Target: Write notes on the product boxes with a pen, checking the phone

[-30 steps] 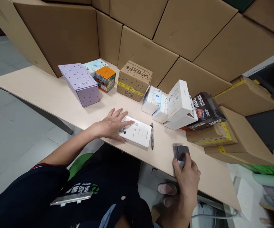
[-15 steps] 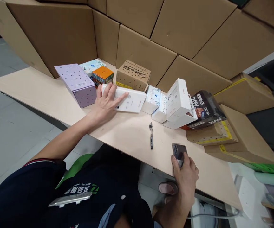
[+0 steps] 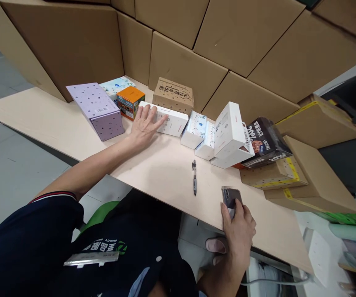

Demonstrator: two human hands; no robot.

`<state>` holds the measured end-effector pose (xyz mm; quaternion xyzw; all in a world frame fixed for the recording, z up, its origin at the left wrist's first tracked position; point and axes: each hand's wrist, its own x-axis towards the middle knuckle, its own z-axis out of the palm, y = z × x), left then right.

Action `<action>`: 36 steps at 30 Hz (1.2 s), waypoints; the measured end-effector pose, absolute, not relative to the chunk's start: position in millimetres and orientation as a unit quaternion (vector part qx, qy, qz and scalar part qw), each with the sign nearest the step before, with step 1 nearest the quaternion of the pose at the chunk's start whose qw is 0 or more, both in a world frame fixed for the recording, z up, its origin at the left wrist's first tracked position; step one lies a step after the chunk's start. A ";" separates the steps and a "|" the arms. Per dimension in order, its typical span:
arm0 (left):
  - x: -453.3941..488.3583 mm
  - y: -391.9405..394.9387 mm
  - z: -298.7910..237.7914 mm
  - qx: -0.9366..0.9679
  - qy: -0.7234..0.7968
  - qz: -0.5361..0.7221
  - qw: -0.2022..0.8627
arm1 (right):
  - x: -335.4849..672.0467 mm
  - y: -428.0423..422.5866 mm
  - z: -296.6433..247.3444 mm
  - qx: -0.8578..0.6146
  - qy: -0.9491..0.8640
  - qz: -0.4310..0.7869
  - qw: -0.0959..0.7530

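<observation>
A person sits at a pale wooden table (image 3: 162,177). The left hand (image 3: 145,127), fingers spread open, presses against a slim white box (image 3: 174,123) that I see standing on its long edge in front of a brown carton (image 3: 172,94). An orange box (image 3: 131,98) is just beside it at the left, a blue-and-white pack (image 3: 194,130) at the right. The right hand's (image 3: 239,229) fingers curl around a dark phone (image 3: 230,197) lying near the table's front edge. Between the hands lies a pen (image 3: 194,179).
</observation>
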<state>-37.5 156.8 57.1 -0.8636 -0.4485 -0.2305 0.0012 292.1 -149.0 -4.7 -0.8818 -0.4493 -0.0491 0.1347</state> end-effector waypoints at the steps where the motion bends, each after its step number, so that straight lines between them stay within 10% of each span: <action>1: -28.8 153.3 59.9 -0.861 -0.458 -0.220 0.017 | 292.1 -148.7 -4.8 -0.880 -0.450 -0.052 0.142; 19: 120.2 127.7 80.2 -0.869 -0.471 -0.144 -0.046 | 249.7 -143.6 2.6 -0.740 -0.553 -0.105 0.368; 36: -84.4 44.9 59.8 -0.878 -0.293 -0.288 -0.246 | 195.1 -104.1 2.9 -0.674 -0.590 -0.042 0.441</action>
